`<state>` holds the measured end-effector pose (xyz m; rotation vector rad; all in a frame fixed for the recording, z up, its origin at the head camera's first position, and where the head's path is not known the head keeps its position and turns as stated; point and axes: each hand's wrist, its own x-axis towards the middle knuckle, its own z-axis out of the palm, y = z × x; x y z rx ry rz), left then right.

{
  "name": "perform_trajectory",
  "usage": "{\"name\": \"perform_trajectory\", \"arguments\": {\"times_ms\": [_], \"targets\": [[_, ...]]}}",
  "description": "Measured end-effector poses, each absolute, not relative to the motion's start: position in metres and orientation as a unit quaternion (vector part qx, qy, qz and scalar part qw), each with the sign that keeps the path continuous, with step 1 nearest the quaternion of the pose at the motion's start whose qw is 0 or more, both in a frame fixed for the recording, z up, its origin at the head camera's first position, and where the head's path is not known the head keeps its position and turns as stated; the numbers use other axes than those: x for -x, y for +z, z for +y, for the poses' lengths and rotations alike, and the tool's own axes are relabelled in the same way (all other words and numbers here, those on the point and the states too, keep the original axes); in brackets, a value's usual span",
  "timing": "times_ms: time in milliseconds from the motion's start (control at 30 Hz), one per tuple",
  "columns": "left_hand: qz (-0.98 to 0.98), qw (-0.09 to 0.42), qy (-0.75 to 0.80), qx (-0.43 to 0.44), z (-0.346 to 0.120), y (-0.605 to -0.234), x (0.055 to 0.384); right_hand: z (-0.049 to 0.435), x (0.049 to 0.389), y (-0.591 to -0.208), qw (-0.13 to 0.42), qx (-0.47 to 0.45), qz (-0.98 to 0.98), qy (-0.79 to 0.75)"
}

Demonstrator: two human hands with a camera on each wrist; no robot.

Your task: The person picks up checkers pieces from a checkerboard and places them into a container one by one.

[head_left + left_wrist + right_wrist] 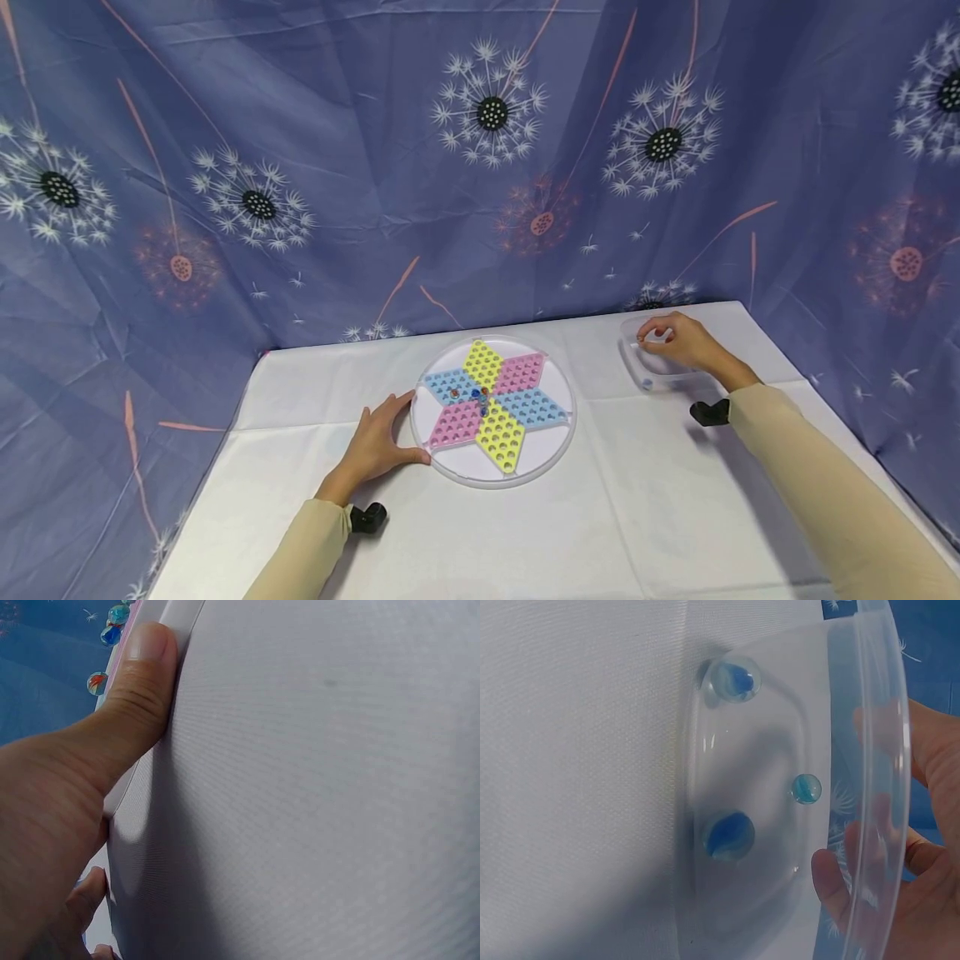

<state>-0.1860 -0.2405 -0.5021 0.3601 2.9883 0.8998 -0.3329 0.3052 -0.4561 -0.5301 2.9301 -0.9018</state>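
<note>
A round white Chinese checkers board (538,454) lies on the table, with a star of yellow, pink and blue points. Several glass marbles (483,400) sit near its middle. My left hand (378,442) touches the board's left rim, its thumb and fingers spread wide; the left wrist view shows the thumb (150,667) along the edge. Above a clear plastic box (633,358), my right hand (686,340) brings thumb and forefinger together on a small dark round thing, apparently a marble. In the right wrist view, blue marbles (731,834) and a smaller-looking teal marble (806,789) lie in the box.
A white cloth (540,533) covers the table. Behind it hangs a blue curtain (375,167) with dandelion prints, close to the box. Each wrist carries a black camera mount, one at the left wrist (369,518) and one at the right wrist (709,413).
</note>
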Motion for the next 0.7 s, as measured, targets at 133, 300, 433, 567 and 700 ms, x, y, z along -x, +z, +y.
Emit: {"name": "perform_trajectory", "arguments": {"times_ms": [133, 300, 433, 567, 700], "targets": [[0.951, 0.001, 0.287, -0.113, -0.2406, -0.5023, 0.1863, 0.3046, 0.3307, -0.4551, 0.019, 0.165, 0.942, -0.292], [0.952, 0.004, 0.286, -0.11, -0.2405, -0.5024, 0.1867, 0.3036, 0.33, -0.4553, 0.011, 0.169, 0.942, -0.289], [0.952, 0.002, 0.286, -0.11, -0.2402, -0.5019, 0.1868, 0.3033, 0.3303, -0.457, 0.001, 0.177, 0.942, -0.286], [0.952, 0.003, 0.286, -0.109, -0.2399, -0.5017, 0.1866, 0.3025, 0.331, -0.4583, -0.006, 0.181, 0.942, -0.283], [0.952, 0.003, 0.285, -0.11, -0.2401, -0.5022, 0.1865, 0.3017, 0.3318, -0.4591, -0.008, 0.172, 0.944, -0.281]]}}
